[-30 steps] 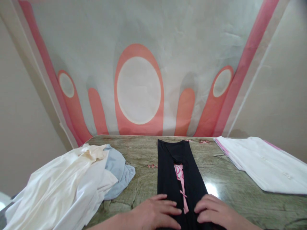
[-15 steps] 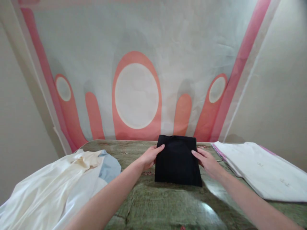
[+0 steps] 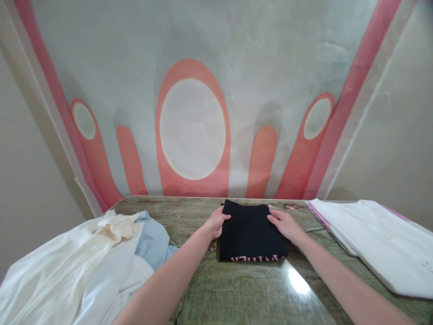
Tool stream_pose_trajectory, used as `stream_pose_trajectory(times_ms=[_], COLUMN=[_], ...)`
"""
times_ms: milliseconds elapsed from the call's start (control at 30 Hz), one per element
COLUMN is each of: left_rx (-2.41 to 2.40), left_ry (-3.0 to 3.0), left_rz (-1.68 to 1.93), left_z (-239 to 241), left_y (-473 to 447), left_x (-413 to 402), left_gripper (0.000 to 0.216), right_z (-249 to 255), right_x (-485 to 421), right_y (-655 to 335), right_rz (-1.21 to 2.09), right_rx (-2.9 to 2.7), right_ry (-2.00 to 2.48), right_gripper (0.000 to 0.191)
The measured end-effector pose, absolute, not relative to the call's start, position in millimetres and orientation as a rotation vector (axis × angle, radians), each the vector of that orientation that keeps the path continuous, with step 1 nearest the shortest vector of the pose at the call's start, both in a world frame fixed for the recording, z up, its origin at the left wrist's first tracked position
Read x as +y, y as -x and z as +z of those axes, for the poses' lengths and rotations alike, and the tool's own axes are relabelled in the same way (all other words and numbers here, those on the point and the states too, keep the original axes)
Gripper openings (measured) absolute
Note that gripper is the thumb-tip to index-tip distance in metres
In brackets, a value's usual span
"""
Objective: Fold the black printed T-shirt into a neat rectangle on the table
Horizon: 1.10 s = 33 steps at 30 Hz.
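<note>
A black garment (image 3: 250, 232), folded into a small rectangle with pink lettering along its near edge, lies at the far middle of the greenish table (image 3: 237, 289). My left hand (image 3: 216, 223) rests on its left edge, fingers curled over the cloth. Over on the right edge lies my right hand (image 3: 284, 225), fingers stretched across the top of the fabric. Both forearms reach out from the bottom of the view.
A loose heap of white, cream and light blue clothes (image 3: 91, 257) covers the table's left side. A folded white garment (image 3: 375, 241) on a pink-edged layer lies at the right. Behind the table hangs a grey and coral patterned wall cloth (image 3: 192, 122).
A second ago the black garment lay long and narrow with my hands at its near end. It has been folded up to the far end, and my hands now press its sides.
</note>
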<state>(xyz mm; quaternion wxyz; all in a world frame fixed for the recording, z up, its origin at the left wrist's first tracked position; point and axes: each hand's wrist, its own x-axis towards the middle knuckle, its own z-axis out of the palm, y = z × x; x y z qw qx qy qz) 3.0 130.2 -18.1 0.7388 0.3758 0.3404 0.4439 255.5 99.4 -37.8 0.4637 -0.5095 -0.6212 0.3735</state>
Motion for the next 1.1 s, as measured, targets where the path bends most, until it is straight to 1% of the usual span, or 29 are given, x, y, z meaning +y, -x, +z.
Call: stream_pose_trajectory(times_ms=[100, 200, 300, 367, 433, 500, 567, 633, 733, 900, 1100], left_rx=[0.714, 0.727, 0.911, 1.106, 1.229, 1.197, 1.065, 0.942, 0.809, 0.766, 0.680], left_ry=[-0.866, -0.940, -1.074, -1.308, -1.697, -2.131, -2.433, -2.639, -2.829, -2.903, -2.912], left_rz=[1.050, 1.118, 1.199, 1.262, 1.271, 1.126, 0.778, 0.568, 0.398, 0.255, 0.149], left_z=[-18, -21, -23, -20, -13, -2, 9, 18, 23, 21, 15], left_y=[-6, -6, -4, -3, -4, -11, -22, -34, -49, -50, -41], left_x=[130, 132, 135, 134, 124, 106, 82, 56, 28, 20, 31], left_gripper=[0.056, 0.058, 0.067, 0.068, 0.061, 0.048, 0.037, 0.041, 0.051, 0.057, 0.061], right_z=[-44, -51, -57, -59, -60, -60, -60, -59, -57, -49, -41], right_x=[102, 106, 111, 114, 116, 117, 118, 118, 118, 128, 154], right_y=[-255, -255, -256, -256, -257, -257, -257, -257, -257, -258, -256], right_rz=[0.771, 0.695, 0.633, 0.579, 0.539, 0.517, 0.523, 0.566, 0.677, 0.761, 0.768], right_rx=[-1.537, -1.480, -1.446, -1.434, -1.421, -1.412, -1.401, -1.372, -1.287, -1.226, -1.276], right_ry=[1.246, 1.273, 1.389, 1.468, 1.533, 1.581, 1.598, 1.566, 1.478, 1.447, 1.398], right_gripper=[0.032, 0.039, 0.040, 0.035, 0.030, 0.027, 0.026, 0.026, 0.024, 0.022, 0.031])
